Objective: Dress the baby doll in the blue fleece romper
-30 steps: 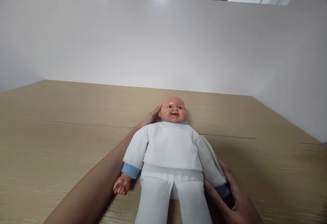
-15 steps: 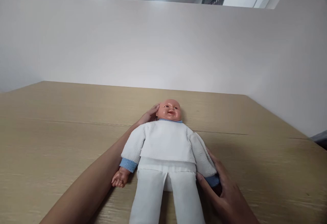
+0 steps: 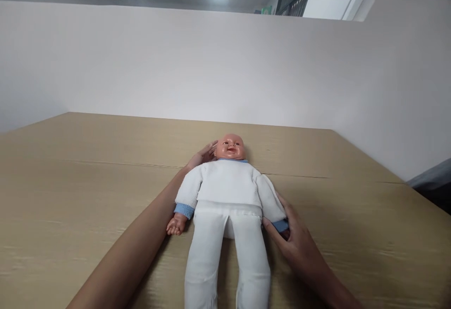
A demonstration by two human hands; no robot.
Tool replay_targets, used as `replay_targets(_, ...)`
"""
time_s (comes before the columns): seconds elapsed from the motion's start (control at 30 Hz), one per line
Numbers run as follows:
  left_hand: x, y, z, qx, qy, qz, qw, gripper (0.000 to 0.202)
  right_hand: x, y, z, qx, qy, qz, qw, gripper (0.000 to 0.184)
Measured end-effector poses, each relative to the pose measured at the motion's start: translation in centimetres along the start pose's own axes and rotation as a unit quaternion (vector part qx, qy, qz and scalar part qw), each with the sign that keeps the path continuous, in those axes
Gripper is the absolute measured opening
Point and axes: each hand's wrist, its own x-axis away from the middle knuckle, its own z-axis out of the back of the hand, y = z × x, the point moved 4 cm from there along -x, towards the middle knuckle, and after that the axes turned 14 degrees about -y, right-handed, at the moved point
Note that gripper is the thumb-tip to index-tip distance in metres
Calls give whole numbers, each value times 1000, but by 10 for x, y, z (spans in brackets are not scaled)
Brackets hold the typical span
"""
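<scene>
A baby doll (image 3: 229, 184) in a white fleece top with blue collar and cuffs and white trousers lies on its back, head toward the far wall. My left hand (image 3: 203, 155) is at the side of the doll's head, fingers stretched out and touching it; the fingertips are partly hidden behind the head. On the other side, my right hand (image 3: 294, 234) is around the doll's sleeved arm near the blue cuff, thumb on the inner side and fingers outside. That cuff partly hides the doll's hand there. The doll's other hand (image 3: 176, 224) rests palm up beside my left forearm.
The doll lies on a wood-grain table (image 3: 88, 196) with a thin seam across it. A white partition (image 3: 211, 65) rises behind the far edge. A dark grey object (image 3: 433, 182) stands beyond the right edge.
My view has shifted slightly, so the doll appears a little higher and more of its legs shows. Both hands keep their places on the doll.
</scene>
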Motion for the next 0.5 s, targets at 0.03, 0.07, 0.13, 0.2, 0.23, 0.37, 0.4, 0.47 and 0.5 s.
replay_targets(0.03,6,2,0,-3,11,-4,1000,59,-1,1,0,2,6,12,1000,69)
replay_targets(0.07,13,4,0,-8,20,-4,1000,57,-1,3,-1,3,13,25,1000,69)
replay_targets(0.13,32,8,-3,-19,22,-1,1000,56,-3,5,-2,5,22,49,999,71)
replay_targets(0.2,54,12,-8,-32,13,10,999,56,-5,8,-3,6,25,66,997,71)
replay_targets(0.23,66,13,-10,-41,13,17,999,56,-5,10,-3,7,26,72,997,71)
replay_targets(0.37,116,15,-13,-104,59,15,993,59,-2,15,-4,15,33,86,996,68)
replay_targets(0.4,128,15,-13,-126,77,5,989,60,3,16,-4,15,34,85,996,68)
replay_targets(0.47,150,16,-12,-168,112,-13,979,61,19,16,-5,-5,39,80,996,69)
replay_targets(0.5,162,16,-14,-186,127,-15,974,62,31,15,-5,-23,43,77,996,70)
